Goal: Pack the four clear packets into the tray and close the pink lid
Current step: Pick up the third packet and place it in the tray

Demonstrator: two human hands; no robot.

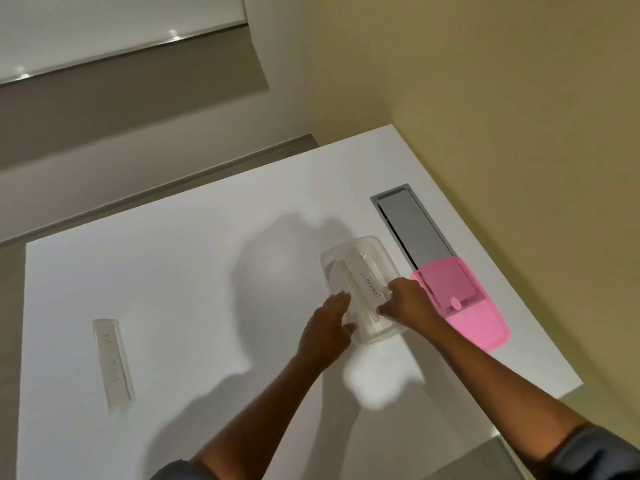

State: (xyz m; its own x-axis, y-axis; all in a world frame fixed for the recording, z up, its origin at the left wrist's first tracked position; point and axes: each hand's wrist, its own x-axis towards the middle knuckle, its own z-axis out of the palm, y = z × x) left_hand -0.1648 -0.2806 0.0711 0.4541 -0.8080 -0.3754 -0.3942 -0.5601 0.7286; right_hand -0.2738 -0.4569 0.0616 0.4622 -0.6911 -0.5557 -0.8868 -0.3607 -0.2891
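Observation:
A clear plastic tray (375, 247) stands on the white table, right of centre. Inside it stand clear packets on edge; the nearest one (369, 284) bears a white label reading ELEPHANT. My right hand (408, 301) pinches the near end of that labelled packet. My left hand (329, 327) rests flat against the tray's near left side, fingers stretched out. The pink lid (474, 317) lies flat on the table just right of the tray. One more clear packet (113, 363) lies alone on the table at the far left.
A metal-framed slot (412, 226) is sunk into the table behind the pink lid, which partly covers it. The table's right edge (540, 337) runs close by the lid. A yellow wall rises behind.

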